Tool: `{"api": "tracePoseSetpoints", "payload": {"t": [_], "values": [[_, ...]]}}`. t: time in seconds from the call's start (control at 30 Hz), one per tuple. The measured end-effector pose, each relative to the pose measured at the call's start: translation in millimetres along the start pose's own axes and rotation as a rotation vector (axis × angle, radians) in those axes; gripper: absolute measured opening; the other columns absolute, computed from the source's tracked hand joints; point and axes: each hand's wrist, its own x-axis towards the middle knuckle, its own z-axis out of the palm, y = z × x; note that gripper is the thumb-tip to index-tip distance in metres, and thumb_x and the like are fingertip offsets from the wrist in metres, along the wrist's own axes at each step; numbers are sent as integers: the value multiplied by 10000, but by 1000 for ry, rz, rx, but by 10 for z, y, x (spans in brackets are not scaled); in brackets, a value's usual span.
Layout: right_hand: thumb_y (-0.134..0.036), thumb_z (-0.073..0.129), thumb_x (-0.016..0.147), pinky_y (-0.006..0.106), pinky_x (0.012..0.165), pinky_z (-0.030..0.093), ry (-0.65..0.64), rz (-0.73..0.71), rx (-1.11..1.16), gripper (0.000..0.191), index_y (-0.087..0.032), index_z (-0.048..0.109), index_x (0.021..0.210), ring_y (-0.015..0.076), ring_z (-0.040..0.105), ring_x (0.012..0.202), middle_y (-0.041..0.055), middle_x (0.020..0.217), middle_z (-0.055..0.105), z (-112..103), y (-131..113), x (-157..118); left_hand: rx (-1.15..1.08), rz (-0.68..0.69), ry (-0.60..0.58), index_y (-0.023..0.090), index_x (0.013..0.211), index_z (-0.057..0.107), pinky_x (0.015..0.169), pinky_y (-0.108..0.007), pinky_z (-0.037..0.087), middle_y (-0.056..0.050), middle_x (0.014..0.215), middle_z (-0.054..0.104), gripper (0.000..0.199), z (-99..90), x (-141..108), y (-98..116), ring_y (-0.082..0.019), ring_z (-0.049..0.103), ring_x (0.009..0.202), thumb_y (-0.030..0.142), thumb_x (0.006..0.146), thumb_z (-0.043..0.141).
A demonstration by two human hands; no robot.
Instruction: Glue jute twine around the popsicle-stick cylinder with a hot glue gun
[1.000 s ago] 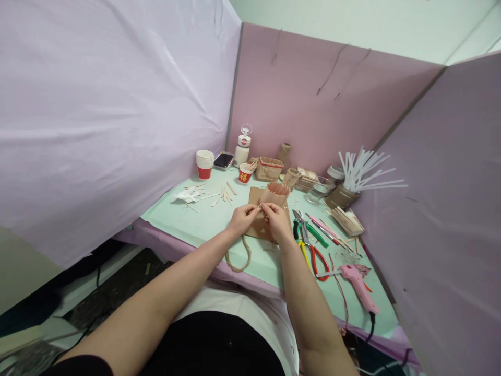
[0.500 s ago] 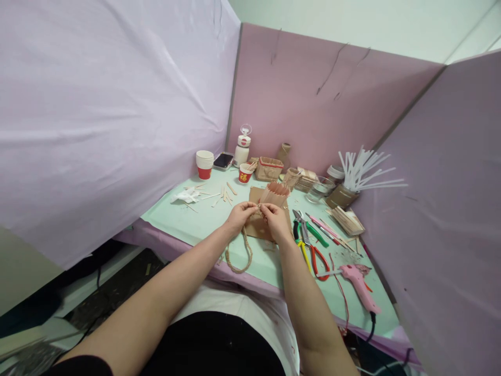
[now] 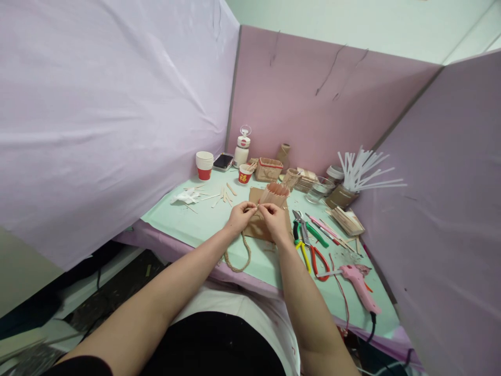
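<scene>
The left hand reaches in over the pale green desk from the near edge, forearm slanting inward; the right hand comes up from nearer the right, fingers bent, so that on my feed the fingertips of the two meet. Each has thumb and forefinger pressed together, pinching the upper end of a tan braided fibre cord, though the fingers cover most of that end and I can't make out its tip. The cord drops from the pinch under the left hand and lies in a U-shaped loop; its long axis runs from the hands to the near edge, with the bend pointing at that edge.

Beneath the hands I see a flat brown cardboard sheet, and just past them, toward the far edge, an upright, pinkish ribbed cup of thin sticks blocks the space ahead. Pliers and cutters with green, yellow and red handles lie close to the right forearm. A pink glue gun rests by the near right corner. Loose pale wooden sticks are scattered toward the left edge.
</scene>
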Motion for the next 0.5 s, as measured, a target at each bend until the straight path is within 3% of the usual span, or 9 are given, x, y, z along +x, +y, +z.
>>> {"api": "tracePoseSetpoints", "payload": {"t": [0.33,0.5], "values": [[-368,623,704,301,678,425,-44,-9,10,203,-169,646,732,178,551,716,57,761,658,11,-5,-10,-28,-65,23,156,690,637,717,-264,421,-4,716,628,121,-5,18,-8,-138,546,727,258,632,670],[-296,601,709,296,688,432,-85,-107,0,114,-192,602,755,166,554,726,32,784,625,31,-23,-33,-169,-198,-57,148,642,578,485,-222,293,29,567,484,167,-25,36,-12,-73,388,501,304,643,639]]}}
